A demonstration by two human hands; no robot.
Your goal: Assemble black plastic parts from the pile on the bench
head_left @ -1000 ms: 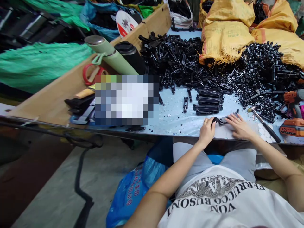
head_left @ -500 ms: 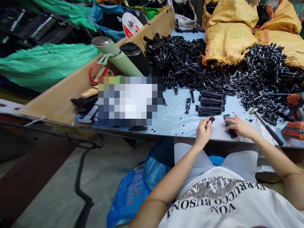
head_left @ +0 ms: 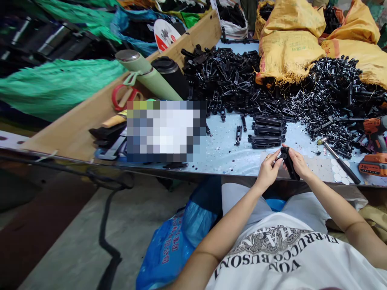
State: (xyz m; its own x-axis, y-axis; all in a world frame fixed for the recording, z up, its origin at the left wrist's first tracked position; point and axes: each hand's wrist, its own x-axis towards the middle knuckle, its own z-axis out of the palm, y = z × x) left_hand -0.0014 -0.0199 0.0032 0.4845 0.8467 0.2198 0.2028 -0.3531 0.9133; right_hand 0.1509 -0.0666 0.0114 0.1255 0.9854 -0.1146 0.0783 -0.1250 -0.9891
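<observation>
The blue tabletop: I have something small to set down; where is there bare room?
Mainly the front stretch between the pixelated block and the left hand, nearer the edge than the stacked black parts; specks dot it. Crowded: the back, with the black heap and yellow sack; the right, with pins, hammer and drill.

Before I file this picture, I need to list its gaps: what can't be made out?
All in the head view:
- Black part: partly covered by the left hand and right hand; what the left grips is unclear.
- Whatever lies behind the pixelated patch: masked.
- Cordless drill: cut off by the right edge.
- Yellow sack: its print is too faint and small to read.
</observation>
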